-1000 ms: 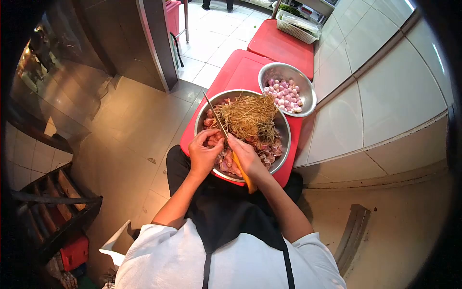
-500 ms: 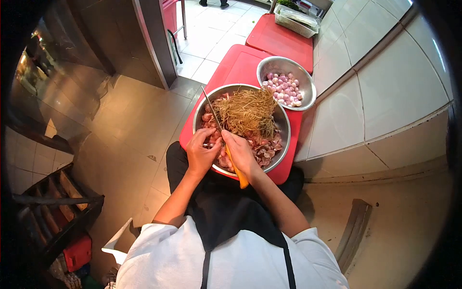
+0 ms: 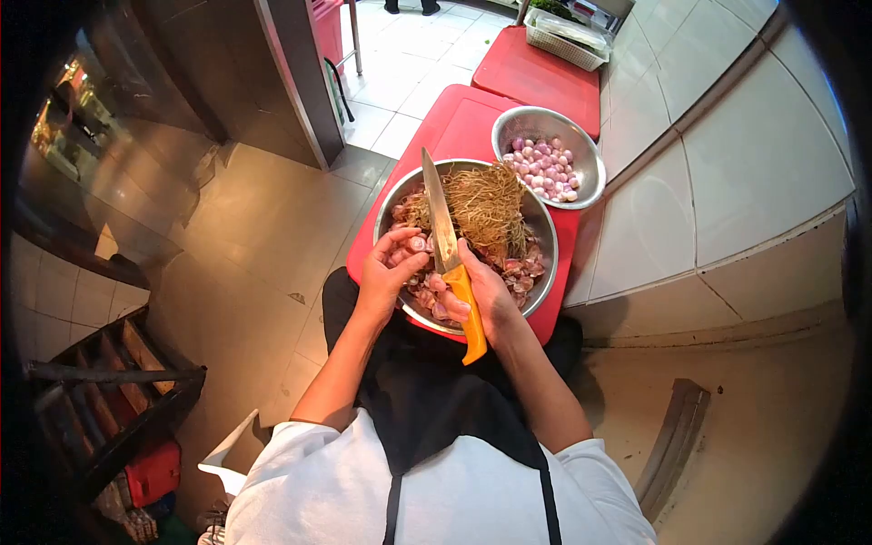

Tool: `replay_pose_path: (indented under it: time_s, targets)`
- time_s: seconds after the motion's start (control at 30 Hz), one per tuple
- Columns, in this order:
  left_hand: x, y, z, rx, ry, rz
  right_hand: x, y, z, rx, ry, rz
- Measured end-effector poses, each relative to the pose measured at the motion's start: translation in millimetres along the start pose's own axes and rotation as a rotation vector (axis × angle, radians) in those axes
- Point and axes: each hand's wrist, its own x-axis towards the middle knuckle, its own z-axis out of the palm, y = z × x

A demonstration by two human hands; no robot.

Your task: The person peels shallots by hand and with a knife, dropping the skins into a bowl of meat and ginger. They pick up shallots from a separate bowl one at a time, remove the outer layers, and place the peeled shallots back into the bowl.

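Note:
My left hand (image 3: 385, 274) is closed over the left side of a large metal bowl (image 3: 549, 238), with a small pinkish shallot (image 3: 418, 243) at its fingertips. The orange handle of a knife (image 3: 441, 211) lies across my right hand (image 3: 488, 292), with the blade tilted up over the bowl and its flat side showing. Inside the bowl are reddish shallot peels and pieces (image 3: 525, 272), and a clump of brown stringy roots (image 3: 483, 209) rests on top. Behind it to the right, a smaller metal bowl (image 3: 595, 178) contains many peeled pink-white shallots (image 3: 541, 165).
Both bowls stand on a red stool-like surface (image 3: 447, 111). Beyond is another red surface (image 3: 536, 73) with a white basket (image 3: 568, 47). A tiled wall (image 3: 727, 127) runs along the right. A dark wooden rack (image 3: 113, 372) is at lower left. Another person's feet (image 3: 413, 7) show far back.
The knife has swung away from my left hand and turned to show its flat side. My right hand has turned and moved right; my left fingers have opened up slightly around the shallot.

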Motion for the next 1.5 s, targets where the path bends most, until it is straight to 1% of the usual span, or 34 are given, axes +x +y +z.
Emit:
replay_pose_path:
  time_s: [0.07, 0.17, 0.27, 0.37, 0.5, 0.6, 0.73, 0.77, 0.83, 0.87, 0.97, 1.03, 1.1, 1.17, 1.37, 1.47, 1.5]
  targets:
    - [-1, -1, 1, 0.163, 0.019, 0.0, -4, 0, -4, -0.024, 0.031, 0.014]
    - [1, -2, 1, 0.084, 0.068, -0.002, -9, -3, -7, -0.012, 0.112, -0.006]
    - [-1, 7, 0, 0.009, 0.028, -0.005, -14, -5, -11, 0.07, 0.148, -0.061]
    - [-4, 14, 5, -0.115, -0.051, -0.054, -22, -6, -11, -0.109, 0.198, -0.086]
    - [-7, 10, 6, -0.18, -0.096, -0.109, -35, -5, -1, -0.406, 0.309, -0.138]
    - [-10, 18, 17, -0.239, -0.102, -0.176, -49, -5, 13, -0.524, 0.232, -0.236]
    - [-16, 21, 32, -0.292, -0.091, -0.206, -54, 8, 18, -0.536, 0.234, -0.301]
    - [-18, 20, 34, -0.301, -0.091, -0.208, -56, 6, 21, -0.597, 0.242, -0.291]
    - [-20, 5, 30, -0.202, -0.068, -0.114, -63, 3, 32, -0.719, 0.257, -0.268]
    - [-20, 1, 28, -0.152, -0.056, -0.068, -62, 4, 32, -0.762, 0.259, -0.301]
    - [-23, 8, 30, -0.117, -0.083, -0.065, -59, 6, 32, -0.881, 0.264, -0.385]
    - [-23, 14, 32, -0.148, -0.07, -0.094, -59, 6, 32, -0.933, 0.266, -0.403]
    - [-24, 15, 32, -0.161, -0.05, -0.105, -59, 6, 30, -0.999, 0.256, -0.465]
    - [-25, 13, 32, -0.154, -0.029, -0.1, -57, 9, 24, -1.092, 0.24, -0.592]
    - [-28, 10, 34, 0.001, 0.018, -0.021, -62, 13, 27, -1.024, 0.269, -0.541]
    - [-31, 9, 33, 0.11, 0.013, 0.089, -65, 14, 29, -1.02, 0.271, -0.538]
    - [-32, 9, 34, 0.142, 0.016, 0.154, -65, 15, 29, -0.986, 0.285, -0.482]
